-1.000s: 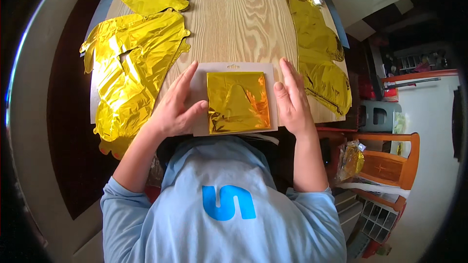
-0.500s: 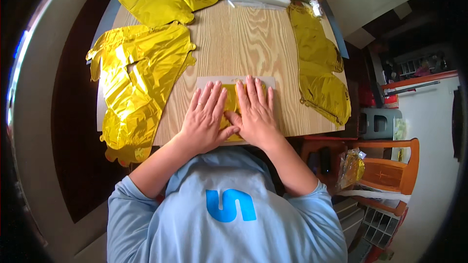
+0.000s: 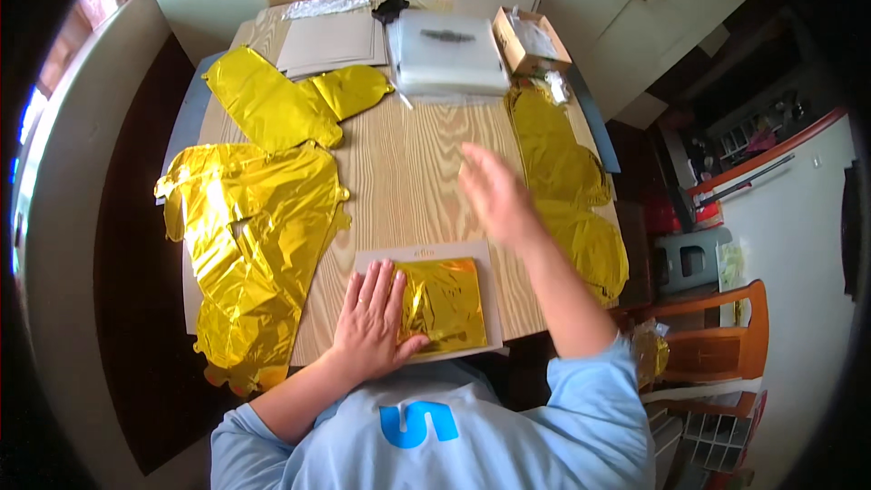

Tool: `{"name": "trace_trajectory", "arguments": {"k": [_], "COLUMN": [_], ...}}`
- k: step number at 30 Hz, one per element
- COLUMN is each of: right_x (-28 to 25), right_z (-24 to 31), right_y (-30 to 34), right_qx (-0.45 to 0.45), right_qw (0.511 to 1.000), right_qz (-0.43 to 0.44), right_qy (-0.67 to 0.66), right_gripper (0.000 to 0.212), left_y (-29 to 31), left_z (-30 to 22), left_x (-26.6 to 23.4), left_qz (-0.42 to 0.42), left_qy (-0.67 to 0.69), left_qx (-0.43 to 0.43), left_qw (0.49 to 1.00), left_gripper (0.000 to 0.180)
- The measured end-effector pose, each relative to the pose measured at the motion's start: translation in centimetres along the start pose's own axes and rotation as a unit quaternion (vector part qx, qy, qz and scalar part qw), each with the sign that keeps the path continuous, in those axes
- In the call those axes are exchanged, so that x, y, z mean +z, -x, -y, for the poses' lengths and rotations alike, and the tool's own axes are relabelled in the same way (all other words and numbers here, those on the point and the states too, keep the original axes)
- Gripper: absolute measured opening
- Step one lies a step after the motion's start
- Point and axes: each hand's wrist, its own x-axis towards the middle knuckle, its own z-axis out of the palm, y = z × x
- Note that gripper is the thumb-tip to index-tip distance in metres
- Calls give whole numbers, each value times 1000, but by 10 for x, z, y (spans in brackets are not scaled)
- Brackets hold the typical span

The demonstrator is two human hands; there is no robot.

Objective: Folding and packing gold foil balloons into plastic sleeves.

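I see the left hand flat across a grey card and the edge of its folded gold foil; the right hand hovers above the tabletop. Crinkled foil spreads at left.

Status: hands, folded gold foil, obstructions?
Left hand flat across card and folded gold foil. Right hand open, apparently empty, above table. Only left hand overlaps foil; loose foil sheets either side.

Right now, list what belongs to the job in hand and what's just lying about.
Job, apparently:
folded gold foil
card beneath it, under the left hand
probably loose gold foil pieces, clear plastic stack

Lying about, seemingly:
wooden chair
gray stool
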Motion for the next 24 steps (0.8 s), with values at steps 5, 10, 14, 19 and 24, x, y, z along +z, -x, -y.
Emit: {"name": "trace_trajectory", "arguments": {"k": [5,10,14,19,24], "right_x": [5,30,45,36,7], "right_z": [-115,-145,-181,-195,-165], "right_y": [-185,-269,-291,-301,-273], "right_qx": [123,250,295,312,128], "right_qw": [986,942,916,936,973], "right_qz": [-70,-80,-63,-12,-116], "right_qy": [93,209,266,166,154], "right_gripper": [39,68,63,34,22], "left_y": [-5,-3,-6,-2,-7], "left_z": [3,7,7,9,15], "left_x": [-5,-8,-7,-5,-21], "left_qz": [-5,-10,-10,-25,-90], "left_qy": [54,69,56,89,171], "left_qx": [11,1,-2,-11,22], "left_qw": [998,998,998,996,981], "left_gripper": [99,97,94,88,66]}}
